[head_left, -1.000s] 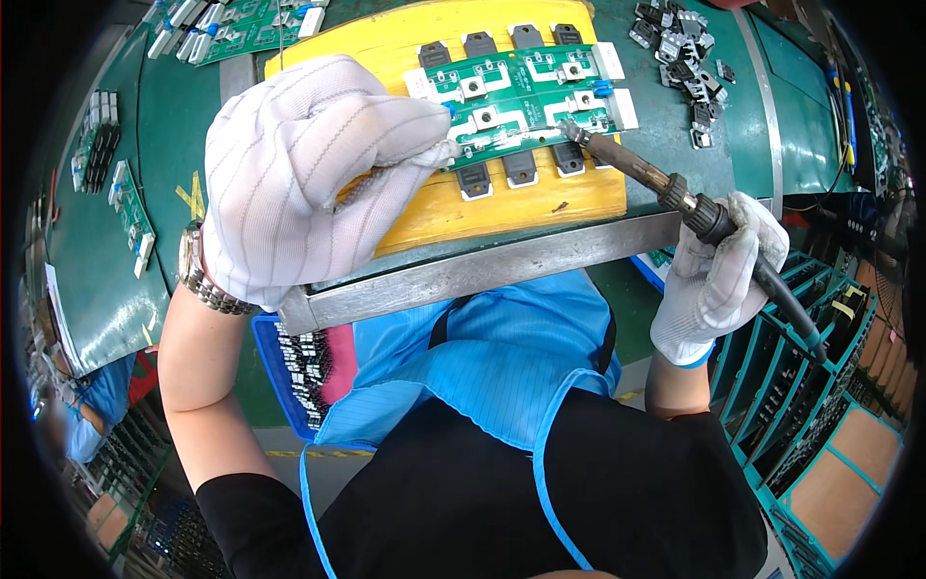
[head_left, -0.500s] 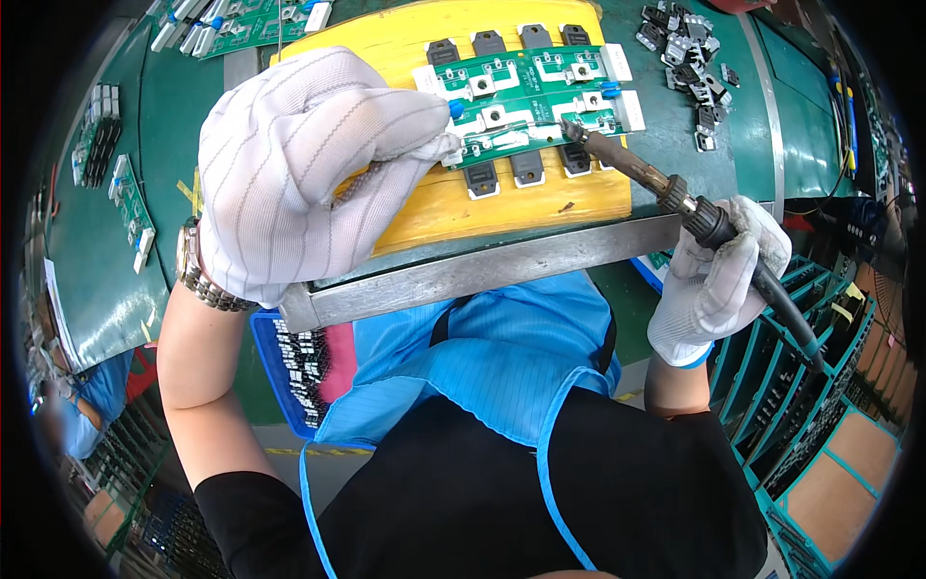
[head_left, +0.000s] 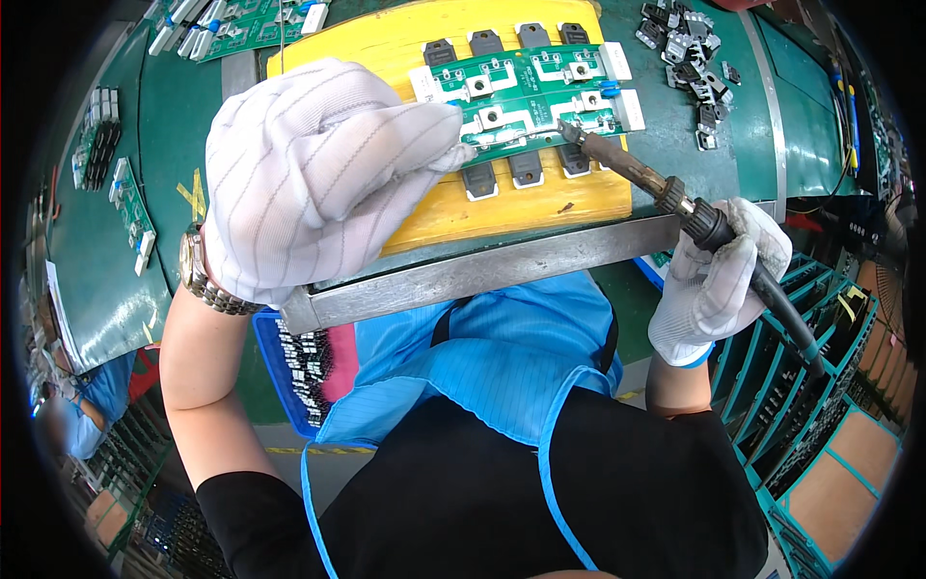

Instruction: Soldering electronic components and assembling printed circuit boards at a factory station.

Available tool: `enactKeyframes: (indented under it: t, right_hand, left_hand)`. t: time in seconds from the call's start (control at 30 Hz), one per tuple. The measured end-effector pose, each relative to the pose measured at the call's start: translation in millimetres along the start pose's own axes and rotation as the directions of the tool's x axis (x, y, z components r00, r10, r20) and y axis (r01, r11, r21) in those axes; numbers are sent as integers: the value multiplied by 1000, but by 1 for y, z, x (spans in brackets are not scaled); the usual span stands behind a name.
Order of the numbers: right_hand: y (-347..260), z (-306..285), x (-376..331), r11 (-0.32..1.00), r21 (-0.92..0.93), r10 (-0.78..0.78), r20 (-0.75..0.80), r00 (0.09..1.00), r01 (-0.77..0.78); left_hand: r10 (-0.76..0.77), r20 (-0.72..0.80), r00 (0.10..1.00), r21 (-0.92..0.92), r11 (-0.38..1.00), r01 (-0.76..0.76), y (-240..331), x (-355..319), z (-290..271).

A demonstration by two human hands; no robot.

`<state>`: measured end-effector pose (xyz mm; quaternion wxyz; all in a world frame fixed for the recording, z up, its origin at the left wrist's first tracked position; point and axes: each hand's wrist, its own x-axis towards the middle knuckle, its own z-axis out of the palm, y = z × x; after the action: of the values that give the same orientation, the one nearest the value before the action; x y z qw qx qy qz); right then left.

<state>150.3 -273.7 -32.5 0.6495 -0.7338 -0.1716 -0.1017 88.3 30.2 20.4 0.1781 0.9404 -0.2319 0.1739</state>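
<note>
A green circuit board with black square parts along its edges lies on a yellow pad. My left hand, in a white striped glove, is closed beside the board's left edge, its fingertips pinched on something thin that I cannot make out. My right hand, also gloved, grips a soldering iron by its black handle. The iron's tip touches the board's lower right area.
A grey metal bar edges the green bench. Loose black parts lie at the back right, more green boards at the back left. Small parts sit far left. Teal racks stand at the right, a blue bin below the bench.
The soldering iron's tip has shifted slightly along the board's lower edge. My left hand stays pinched at the board's left side.
</note>
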Motion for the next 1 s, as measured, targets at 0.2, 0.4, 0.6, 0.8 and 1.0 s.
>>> enactKeyframes:
  t: [0.2, 0.4, 0.6, 0.8, 1.0]
  right_hand:
    - [-5, 0, 0, 998, 36, 56, 29, 998, -57]
    - [-12, 9, 8, 983, -152, -130, -156, 979, 106]
    - [-14, 12, 2, 999, -12, 35, -32, 999, -35]
    - [-14, 18, 2, 999, 54, 9, 26, 1000, -10]
    - [-12, 16, 1, 999, 39, 28, 12, 1000, -29]
  left_hand:
    - [-196, -236, 952, -149, 975, 163, 1, 0, -3]
    - [-6, -149, 989, 57, 998, 14, -6, 1, -9]
    - [-37, -76, 996, -3, 999, 37, -3, 2, -11]
    - [-18, -46, 999, -15, 1000, 17, 0, -2, -15]
    - [10, -21, 1000, -25, 1000, -10, -4, -1, -12]
